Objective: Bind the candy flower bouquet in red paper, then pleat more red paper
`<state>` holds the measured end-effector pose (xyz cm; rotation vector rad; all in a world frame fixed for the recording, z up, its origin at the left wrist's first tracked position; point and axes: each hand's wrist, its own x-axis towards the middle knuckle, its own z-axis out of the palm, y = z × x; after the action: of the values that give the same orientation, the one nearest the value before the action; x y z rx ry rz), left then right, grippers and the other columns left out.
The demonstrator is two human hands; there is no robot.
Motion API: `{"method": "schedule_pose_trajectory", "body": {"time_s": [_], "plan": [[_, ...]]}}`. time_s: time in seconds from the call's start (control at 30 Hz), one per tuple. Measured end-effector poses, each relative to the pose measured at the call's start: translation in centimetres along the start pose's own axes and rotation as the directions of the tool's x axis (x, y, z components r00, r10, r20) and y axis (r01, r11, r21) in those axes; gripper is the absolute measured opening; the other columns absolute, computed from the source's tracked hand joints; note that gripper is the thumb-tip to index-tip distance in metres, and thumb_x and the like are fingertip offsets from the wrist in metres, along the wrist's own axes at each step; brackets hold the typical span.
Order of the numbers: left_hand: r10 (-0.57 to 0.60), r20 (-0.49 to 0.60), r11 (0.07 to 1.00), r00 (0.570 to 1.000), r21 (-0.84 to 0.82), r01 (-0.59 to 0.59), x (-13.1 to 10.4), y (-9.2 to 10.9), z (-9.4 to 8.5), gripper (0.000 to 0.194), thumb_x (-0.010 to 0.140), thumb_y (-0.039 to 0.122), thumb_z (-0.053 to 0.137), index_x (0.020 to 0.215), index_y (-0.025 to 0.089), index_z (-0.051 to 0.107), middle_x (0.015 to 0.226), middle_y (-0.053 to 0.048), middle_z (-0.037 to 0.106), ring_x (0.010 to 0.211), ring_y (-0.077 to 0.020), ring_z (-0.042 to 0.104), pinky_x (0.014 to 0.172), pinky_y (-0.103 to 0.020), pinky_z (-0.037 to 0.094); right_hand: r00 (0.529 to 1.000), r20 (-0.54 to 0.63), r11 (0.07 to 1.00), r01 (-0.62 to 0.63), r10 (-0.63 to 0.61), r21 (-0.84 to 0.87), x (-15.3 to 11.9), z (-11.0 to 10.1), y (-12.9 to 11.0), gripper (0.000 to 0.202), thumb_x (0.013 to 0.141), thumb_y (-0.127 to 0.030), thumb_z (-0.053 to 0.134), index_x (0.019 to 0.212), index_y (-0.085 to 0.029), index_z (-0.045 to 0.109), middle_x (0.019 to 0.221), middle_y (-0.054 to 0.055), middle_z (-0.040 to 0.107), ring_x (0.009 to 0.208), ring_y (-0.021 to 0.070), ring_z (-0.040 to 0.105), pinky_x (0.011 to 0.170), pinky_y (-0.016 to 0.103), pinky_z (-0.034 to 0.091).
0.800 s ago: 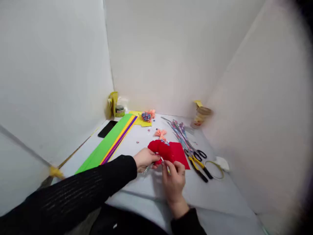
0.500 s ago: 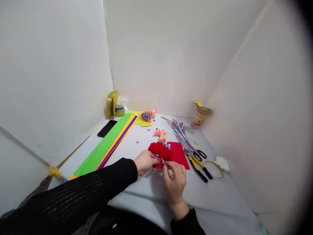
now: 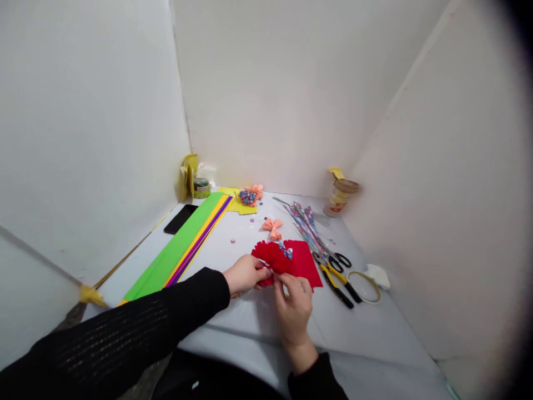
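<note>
1. Nearest the camera, the right hand (image 3: 293,303) and left hand (image 3: 244,274) both pinch a red fringed paper flower (image 3: 272,258) just above the table (image 3: 258,316)
2. Just beyond, it overlaps a red sheet (image 3: 306,262); pliers (image 3: 335,283) and scissors (image 3: 339,259) lie right
3. Further left, coloured foam sheets (image 3: 183,244) run back beside a phone (image 3: 180,218)
</note>
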<state>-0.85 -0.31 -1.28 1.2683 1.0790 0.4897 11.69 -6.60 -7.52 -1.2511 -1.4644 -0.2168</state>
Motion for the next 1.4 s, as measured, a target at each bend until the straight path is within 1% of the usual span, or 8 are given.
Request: {"method": "schedule_pose_trajectory", "body": {"time_s": [0.3,0.43,0.63,0.87,1.0,1.13,1.23,1.4], "plan": [[0.056,0.046,0.991,0.997,0.12,-0.061,0.1,0.1,-0.2,0.014,0.069,0.027,0.053,0.061,0.016,0.052,0.051,0.004,0.049,0.049,-0.0092,0.045,0.051,-0.023,0.036,0.999,0.05,1.0,0.021,-0.02,-0.022,0.2,-0.1,0.1,0.01,0.086,-0.016,0.058,0.088,-0.019,0.067,0.08,0.004,0.07,0.077,0.0185,0.052,0.074,0.035,0.04],[0.058,0.011,0.973,0.998,0.223,-0.059,-0.1,0.4,-0.2,0.014,0.068,0.019,0.049,0.055,0.016,0.05,0.048,0.004,0.047,0.047,-0.0097,0.042,0.049,-0.023,0.033,0.997,0.054,0.997,0.052,-0.049,-0.055,0.2,0.0,0.0,0.013,0.086,-0.014,0.059,0.091,-0.021,0.068,0.081,0.003,0.071,0.077,0.0188,0.05,0.075,0.034,0.038],[0.054,-0.036,0.967,0.998,0.25,-0.043,-0.2,0.7,0.0,0.017,0.068,0.017,0.052,0.05,0.016,0.049,0.044,0.004,0.046,0.045,-0.0093,0.038,0.047,-0.024,0.026,0.995,0.069,0.984,0.088,-0.078,-0.152,0.4,0.2,-0.3,0.017,0.087,-0.016,0.057,0.096,-0.022,0.071,0.082,0.003,0.071,0.076,0.02,0.046,0.073,0.034,0.035],[0.014,-0.069,0.993,0.998,0.115,-0.006,-0.1,-0.3,0.3,0.026,0.073,0.039,0.054,0.061,0.016,0.052,0.054,0.003,0.049,0.05,-0.0099,0.043,0.053,-0.024,0.036,0.989,0.128,0.961,0.103,-0.072,-0.256,0.8,0.3,-1.1,0.019,0.087,-0.015,0.054,0.091,-0.021,0.071,0.081,0.006,0.069,0.077,0.0213,0.046,0.069,0.035,0.033],[0.013,-0.084,0.996,0.996,-0.089,-0.021,0.0,-0.7,0.4,0.037,0.069,0.049,0.061,0.062,0.013,0.056,0.055,0.002,0.05,0.049,-0.0079,0.041,0.052,-0.023,0.035,0.988,0.138,0.958,0.1,-0.065,-0.268,0.9,0.4,-1.2,0.021,0.087,-0.013,0.052,0.093,-0.021,0.07,0.085,0.006,0.069,0.079,0.0214,0.048,0.07,0.035,0.033],[-0.072,-0.107,0.959,0.992,-0.28,0.04,0.0,-0.5,0.4,0.028,0.066,0.037,0.069,0.07,0.01,0.062,0.057,0.001,0.056,0.048,-0.0067,0.045,0.05,-0.02,0.034,0.987,0.141,0.971,0.111,-0.082,-0.213,0.6,0.3,-0.8,0.022,0.087,-0.009,0.051,0.095,-0.019,0.069,0.09,0.006,0.069,0.081,0.0194,0.055,0.071,0.034,0.034],[-0.138,-0.119,0.942,0.983,-0.323,0.093,-0.1,-0.2,0.2,0.019,0.071,0.028,0.065,0.072,0.009,0.063,0.056,0.0,0.058,0.046,-0.0064,0.047,0.048,-0.019,0.035,0.991,0.098,0.981,0.101,-0.086,-0.164,0.3,0.0,-0.3,0.023,0.088,-0.008,0.05,0.093,-0.018,0.069,0.089,0.007,0.067,0.081,0.0179,0.057,0.07,0.032,0.038],[-0.164,-0.091,0.92,0.982,-0.373,0.119,-0.4,0.0,0.1,0.012,0.074,0.019,0.061,0.069,0.008,0.063,0.051,0.0,0.056,0.042,-0.0053,0.046,0.044,-0.018,0.035,0.99,0.1,0.981,0.118,-0.104,-0.154,0.3,-0.5,-0.2,0.03,0.088,-0.007,0.047,0.098,-0.022,0.071,0.086,0.006,0.063,0.078,0.0175,0.056,0.07,0.03,0.043]]}}
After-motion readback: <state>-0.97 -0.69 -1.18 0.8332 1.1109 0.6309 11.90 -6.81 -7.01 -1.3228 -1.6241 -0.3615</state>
